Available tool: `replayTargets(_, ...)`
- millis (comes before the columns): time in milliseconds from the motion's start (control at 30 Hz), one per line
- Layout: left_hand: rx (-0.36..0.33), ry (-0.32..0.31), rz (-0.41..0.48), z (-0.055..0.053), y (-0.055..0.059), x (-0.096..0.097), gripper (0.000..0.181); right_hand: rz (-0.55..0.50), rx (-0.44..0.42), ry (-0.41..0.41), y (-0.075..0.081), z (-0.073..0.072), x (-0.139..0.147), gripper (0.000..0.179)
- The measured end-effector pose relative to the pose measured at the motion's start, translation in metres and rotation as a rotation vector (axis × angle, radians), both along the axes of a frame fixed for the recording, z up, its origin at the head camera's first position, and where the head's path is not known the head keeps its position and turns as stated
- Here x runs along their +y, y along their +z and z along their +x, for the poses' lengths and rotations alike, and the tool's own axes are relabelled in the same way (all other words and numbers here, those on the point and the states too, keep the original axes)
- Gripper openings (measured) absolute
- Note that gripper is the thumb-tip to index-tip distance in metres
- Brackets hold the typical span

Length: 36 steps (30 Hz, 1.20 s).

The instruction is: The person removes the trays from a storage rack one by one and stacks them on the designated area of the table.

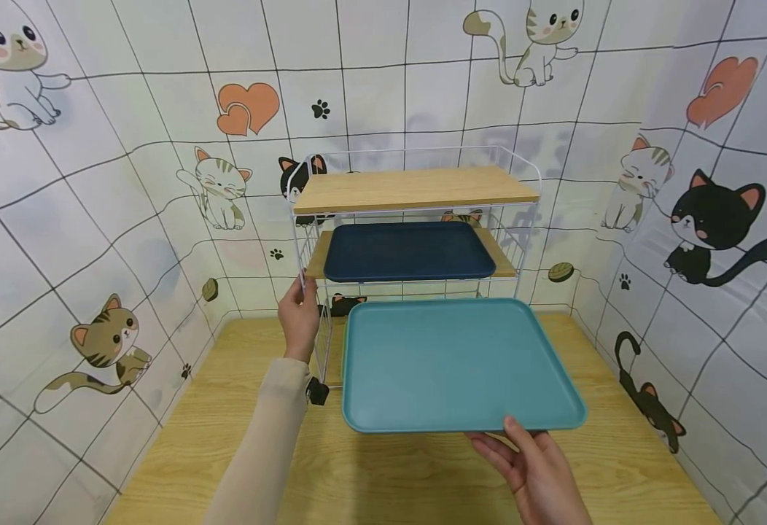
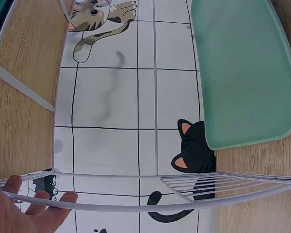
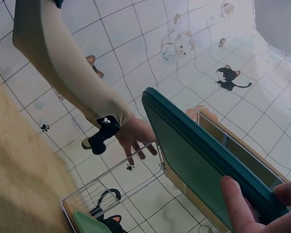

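My right hand pinches the near edge of a teal tray, thumb on top and fingers underneath. The tray is raised in front of a white wire rack with wooden shelves. At the rack's left side, my left hand grips the frame at middle-shelf height, its fingers round the wire in the left wrist view. A dark blue tray lies on the middle shelf. On the bottom shelf rests a green tray, mostly hidden behind the teal tray in the head view.
The rack stands on a wood-grain table. White cloth with cat drawings encloses the back and both sides. A dark device is strapped to the left wrist. The rack's top shelf has a low wire rail.
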<state>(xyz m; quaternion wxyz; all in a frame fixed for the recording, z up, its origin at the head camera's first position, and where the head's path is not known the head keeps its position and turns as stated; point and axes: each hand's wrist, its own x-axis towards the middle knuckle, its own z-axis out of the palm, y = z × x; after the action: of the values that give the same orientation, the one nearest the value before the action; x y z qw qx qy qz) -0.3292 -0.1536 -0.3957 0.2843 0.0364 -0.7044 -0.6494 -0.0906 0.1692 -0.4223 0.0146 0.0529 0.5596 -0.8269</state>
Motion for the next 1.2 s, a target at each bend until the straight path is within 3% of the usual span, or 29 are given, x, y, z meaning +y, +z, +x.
replayTargets(467,-0.01,-0.002,-0.005,0.003,0.003,0.002,0.04,-0.033,-0.094,-0.027,-0.029,-0.002,-0.006,0.056)
replayTargets(767,-0.014,0.003,-0.012,0.002,0.001,0.001,0.041,-0.048,-0.082,0.013,-0.051,-0.003,-0.01,0.063)
replayTargets(1067,-0.005,-0.001,-0.011,0.001,0.0,0.0,0.041,-0.089,-0.145,-0.028,-0.07,-0.002,-0.014,0.066)
replayTargets(1200,-0.006,0.004,-0.012,0.0,0.0,0.0,0.042,-0.097,-0.129,-0.027,-0.08,-0.002,-0.016,0.063)
